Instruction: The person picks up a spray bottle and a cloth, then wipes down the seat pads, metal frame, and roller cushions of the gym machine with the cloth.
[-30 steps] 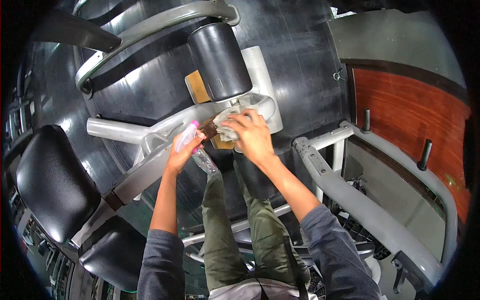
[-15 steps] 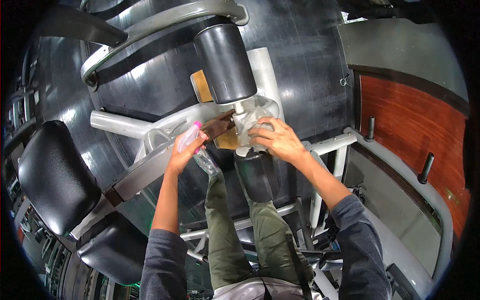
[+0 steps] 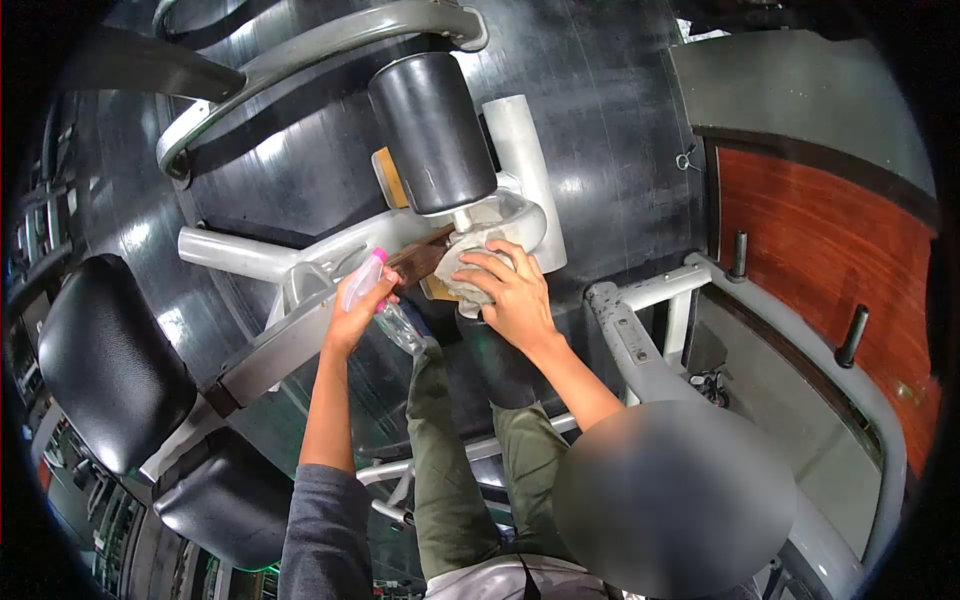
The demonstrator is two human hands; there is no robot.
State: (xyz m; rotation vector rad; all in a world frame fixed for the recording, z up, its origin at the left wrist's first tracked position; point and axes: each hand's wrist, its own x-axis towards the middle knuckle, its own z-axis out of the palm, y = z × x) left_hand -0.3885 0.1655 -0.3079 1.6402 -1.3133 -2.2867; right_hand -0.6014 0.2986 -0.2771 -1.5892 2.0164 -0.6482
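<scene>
My left hand (image 3: 362,303) is closed round a clear spray bottle (image 3: 402,328) with a pink and white spray head, held over the machine's grey beam. In my right hand (image 3: 515,297) is a crumpled greyish cloth (image 3: 470,262), pressed on the metal joint between two black foam rollers. The upper roller (image 3: 433,135) stands just beyond the cloth. Below my right hand is the lower roller (image 3: 500,365), partly covered by the hand and wrist. A brown bar (image 3: 420,258) runs between the bottle and the cloth.
Two black padded seats (image 3: 115,365) are on the left. A curved grey frame (image 3: 340,50) crosses the top. At the right, a grey metal frame with black pegs (image 3: 853,335) stands before a reddish wooden panel (image 3: 815,230). A blurred round patch hides my right upper arm.
My right hand has moved left and slightly down with the cloth on the joint. The upper roller appears shifted slightly left. My left hand with the bottle has moved slightly left.
</scene>
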